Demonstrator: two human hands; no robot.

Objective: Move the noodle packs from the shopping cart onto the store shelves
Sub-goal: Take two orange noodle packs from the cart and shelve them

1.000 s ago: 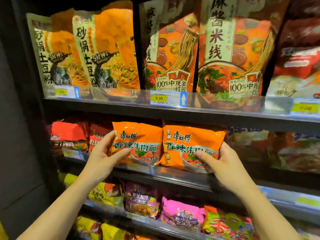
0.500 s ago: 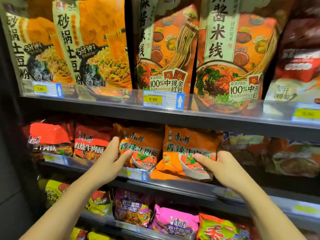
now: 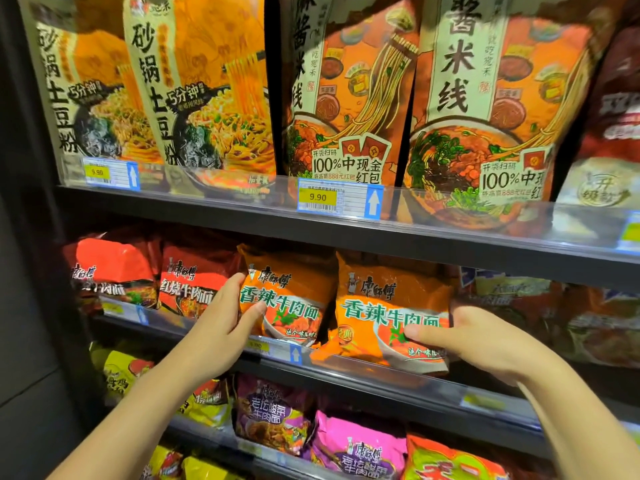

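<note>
1. Shelves: the middle shelf (image 3: pixel 398 370) carries a row of noodle packs behind a clear lip with price tags. Tall bags stand on the shelf above, and more packs lie on the one below.
2. Orange packs: the left pack (image 3: pixel 294 299) and right pack (image 3: pixel 391 313) stand side by side on the middle shelf, touching, long axis across the shelf, faces outward. Both tilt forward over the lip, so they seem not yet seated.
3. Red pack (image 3: pixel 190 289): just left of the left pack, its neighbour in the row.
4. Left hand (image 3: pixel 221 320): its grip is clamped on the left pack's left edge, thumb on the face, fingers behind.
5. Right hand (image 3: pixel 485 341): thumb on the right pack's lower face, fingers round its right edge, holding it.
6. Key relation: each pack lies inward of and beyond its own hand, so the next move likely is a push straight back, each hand serving its nearer pack.
</note>
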